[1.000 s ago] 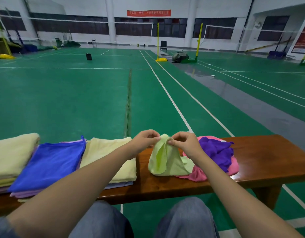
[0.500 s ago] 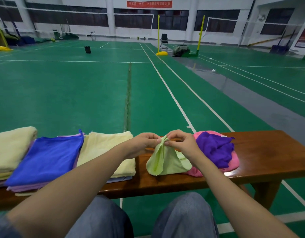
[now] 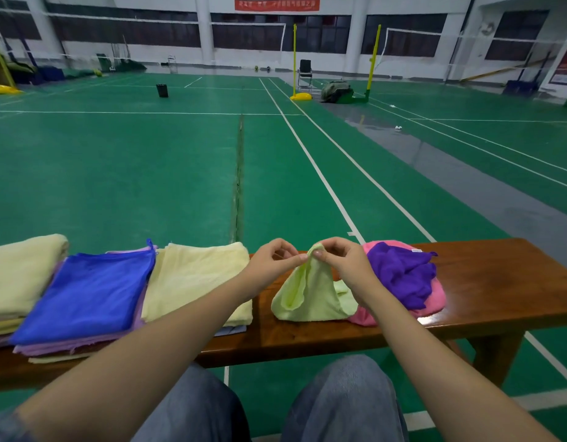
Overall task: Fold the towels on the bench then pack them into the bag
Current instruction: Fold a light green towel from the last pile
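My left hand (image 3: 272, 260) and right hand (image 3: 346, 263) meet at the middle of the frame, each pinching the top of the light green towel (image 3: 311, 295) between thumb and fingertips, so it hangs in a small tent whose lower edge rests on the wooden bench (image 3: 499, 282). Just to the right of it, partly hidden behind my right wrist, lies a crumpled purple towel (image 3: 400, 275) on top of a crumpled pink towel (image 3: 435, 301); the green one touches the pink at its lower right corner. Toward the left of the frame, my left forearm crosses the corner of a folded pale yellow towel (image 3: 193, 275). Beside that sits a folded blue towel (image 3: 87, 291) on lilac ones (image 3: 68, 347), and another pale yellow stack (image 3: 20, 275) at the left edge. My knees in jeans (image 3: 339, 400) fill the bottom. Beyond the bench spreads a green court floor (image 3: 116, 170), with a black bin (image 3: 162, 90) and a chair (image 3: 305, 71) far off near the top.
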The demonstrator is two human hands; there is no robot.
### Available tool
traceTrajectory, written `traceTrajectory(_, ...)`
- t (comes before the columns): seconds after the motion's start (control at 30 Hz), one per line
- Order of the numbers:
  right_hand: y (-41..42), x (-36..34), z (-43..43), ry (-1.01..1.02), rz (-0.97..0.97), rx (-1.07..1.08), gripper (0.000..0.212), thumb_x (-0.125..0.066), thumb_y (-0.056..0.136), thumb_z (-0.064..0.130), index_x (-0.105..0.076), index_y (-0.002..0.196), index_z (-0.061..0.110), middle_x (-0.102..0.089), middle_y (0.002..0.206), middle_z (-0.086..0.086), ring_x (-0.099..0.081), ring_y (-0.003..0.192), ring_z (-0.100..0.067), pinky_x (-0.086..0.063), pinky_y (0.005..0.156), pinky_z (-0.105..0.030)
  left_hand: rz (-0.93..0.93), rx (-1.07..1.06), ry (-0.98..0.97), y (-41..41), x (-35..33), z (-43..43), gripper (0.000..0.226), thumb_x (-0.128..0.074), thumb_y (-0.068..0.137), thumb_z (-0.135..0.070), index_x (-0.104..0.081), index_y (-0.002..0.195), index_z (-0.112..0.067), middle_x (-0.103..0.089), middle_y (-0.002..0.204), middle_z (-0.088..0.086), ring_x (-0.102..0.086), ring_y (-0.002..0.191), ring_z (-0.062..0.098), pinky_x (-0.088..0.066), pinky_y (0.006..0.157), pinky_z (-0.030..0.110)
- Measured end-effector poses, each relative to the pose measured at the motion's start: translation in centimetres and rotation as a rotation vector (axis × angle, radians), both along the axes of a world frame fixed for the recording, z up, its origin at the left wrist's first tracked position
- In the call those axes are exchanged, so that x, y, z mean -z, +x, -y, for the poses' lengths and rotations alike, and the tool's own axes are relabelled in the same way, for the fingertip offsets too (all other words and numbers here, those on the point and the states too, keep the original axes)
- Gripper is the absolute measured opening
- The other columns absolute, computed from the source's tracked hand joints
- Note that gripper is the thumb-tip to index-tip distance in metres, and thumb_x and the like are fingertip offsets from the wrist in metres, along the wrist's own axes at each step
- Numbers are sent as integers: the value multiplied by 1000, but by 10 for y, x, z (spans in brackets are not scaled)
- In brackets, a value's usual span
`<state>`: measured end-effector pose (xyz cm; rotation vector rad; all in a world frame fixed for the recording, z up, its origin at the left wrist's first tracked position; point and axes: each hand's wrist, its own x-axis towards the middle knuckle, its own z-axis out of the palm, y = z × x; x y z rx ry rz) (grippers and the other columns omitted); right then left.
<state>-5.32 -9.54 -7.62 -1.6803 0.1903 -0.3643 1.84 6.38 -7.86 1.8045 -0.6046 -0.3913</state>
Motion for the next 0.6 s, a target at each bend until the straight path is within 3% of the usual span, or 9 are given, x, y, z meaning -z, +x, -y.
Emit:
traceTrajectory(0.1, 3, -1, 5, 74, 27, 86, 8, -67, 84, 5, -64, 84, 13, -66, 82, -3, -61, 80, -14, -50, 70, -22, 128, -14, -2, -9, 6, -2, 40, -81, 70, -35, -55, 89, -11, -55, 80, 1, -50, 73, 12, -46, 68, 27)
traceTrajectory(0.27, 4, -5, 7, 116, 39, 157, 6, -68, 84, 9, -64, 88, 8, -67, 82, -4, -62, 80, -15, -51, 74, -26, 378, -12, 236, -23, 19, 6, 48, -82, 65, -35, -45, 91, -18, -55, 91, -7, -54, 88, 14, -50, 76, 33)
traceTrajectory(0.47, 3, -10, 10, 127, 52, 206, 8, -69, 84, 13, -63, 87, 9, -65, 82, -3, -60, 79, -14, -51, 73, -28, 607, 24, 257, -33, 24, 9, 29, -68, 80, -19, -44, 92, -28, -46, 103, -6, -52, 94, 12, -49, 77, 26)
traceTrajectory(0.6, 2, -13, 13, 128, 73, 225, 8, -68, 84, 14, -62, 87, 9, -65, 81, -3, -59, 74, -12, -47, 65, -20, 634, -64, 171, -30, 22, 6, 24, -61, 84, -9, -47, 92, -26, -56, 91, -9, -55, 84, 12, -50, 73, 27)
